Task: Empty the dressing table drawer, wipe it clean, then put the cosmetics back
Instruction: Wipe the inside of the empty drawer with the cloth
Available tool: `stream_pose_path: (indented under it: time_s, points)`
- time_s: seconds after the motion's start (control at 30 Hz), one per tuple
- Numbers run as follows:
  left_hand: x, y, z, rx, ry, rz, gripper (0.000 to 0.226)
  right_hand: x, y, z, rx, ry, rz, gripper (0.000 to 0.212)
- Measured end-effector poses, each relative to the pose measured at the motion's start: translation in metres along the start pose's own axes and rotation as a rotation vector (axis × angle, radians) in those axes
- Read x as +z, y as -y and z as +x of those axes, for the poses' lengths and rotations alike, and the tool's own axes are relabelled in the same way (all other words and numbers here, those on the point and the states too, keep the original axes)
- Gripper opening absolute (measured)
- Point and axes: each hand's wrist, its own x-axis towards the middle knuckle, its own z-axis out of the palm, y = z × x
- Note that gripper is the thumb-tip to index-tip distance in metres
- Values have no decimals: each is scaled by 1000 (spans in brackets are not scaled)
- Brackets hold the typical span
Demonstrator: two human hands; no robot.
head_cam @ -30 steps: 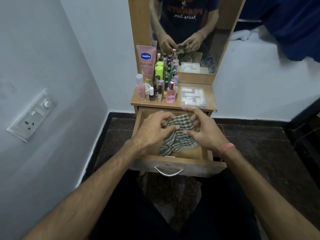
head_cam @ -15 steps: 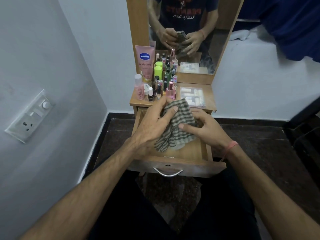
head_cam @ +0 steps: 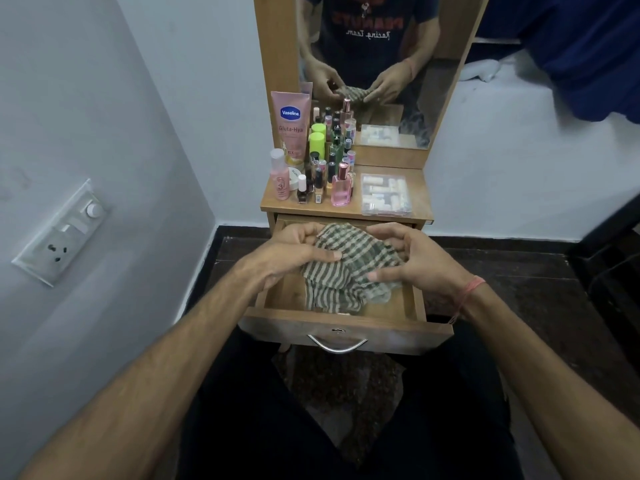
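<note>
The wooden drawer [head_cam: 346, 329] of the dressing table is pulled out, and only bare wood shows around the cloth. Above it both hands hold a green-and-white striped cloth [head_cam: 349, 268]. My left hand [head_cam: 294, 252] pinches its left edge between thumb and fingers. My right hand [head_cam: 415, 259] grips the right side with curled fingers. The cloth's lower part hangs down into the drawer. On the tabletop stand several cosmetics: a pink Vaseline tube [head_cam: 290, 126], a pink perfume bottle [head_cam: 341, 188], nail polishes and a clear plastic box [head_cam: 386, 195] of small tubes.
A mirror [head_cam: 381, 64] rises behind the tabletop and reflects my hands. A white wall with a switch and socket plate [head_cam: 60, 233] runs close on the left. Dark tiled floor [head_cam: 519, 289] lies right of the table. My dark-clothed legs sit under the drawer.
The hands lowered the bunched cloth from above the drawer's back edge and spread it wider between them; its lower part now hangs into the drawer.
</note>
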Motion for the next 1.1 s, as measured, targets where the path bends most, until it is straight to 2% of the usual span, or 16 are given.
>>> stream_pose_path:
  time_s: [0.1, 0.2, 0.27, 0.33, 0.37, 0.43, 0.53, 0.6, 0.7, 0.8, 0.87, 0.9, 0.97, 1.03, 1.1]
  points:
    - [2, 0, 0, 146, -74, 6, 34, 1, 15, -12, -174, -156, -7, 70]
    - [0, -11, -7, 223, 17, -158, 31, -5, 27, -18, -417, -301, 293, 51]
    - [1, -15, -9, 226, 95, -239, 31, -4, 24, -13, -357, -172, 450, 58]
    - [6, -16, -8, 233, 105, -162, 16, 9, 13, -7, -229, 19, 378, 56]
    - [8, -14, -7, 246, 87, -92, 12, 16, 4, -3, -193, 23, 313, 47]
    - [8, -6, -6, 270, 26, 21, 20, 22, -4, 1, -142, -62, 321, 33]
    - [-2, 4, -10, 269, -46, 72, 25, 12, -5, 2, -66, -72, 503, 35]
    - [-9, 1, -14, 254, -14, 67, 31, -1, -1, 0, -69, -7, 508, 35]
    - [-17, -15, -23, 268, 124, -56, 41, -19, 12, -12, -181, 68, 549, 33]
    - [-20, -25, -31, 348, 250, -287, 38, -31, 20, -25, -271, 140, 663, 35]
    - [-17, -23, -30, 334, 307, -333, 36, -29, 18, -27, -266, 167, 707, 37]
    - [-13, -19, -26, 312, 317, -291, 38, -25, 15, -25, -251, 149, 700, 35]
    - [-3, -2, -15, 219, 305, -125, 61, -14, 9, -21, -231, 113, 625, 30]
    - [10, 14, -11, 107, 245, 109, 76, -5, 0, -19, -195, 64, 527, 35]
    - [14, 26, -10, 31, 224, 237, 63, -2, -7, -19, -159, 37, 390, 55]
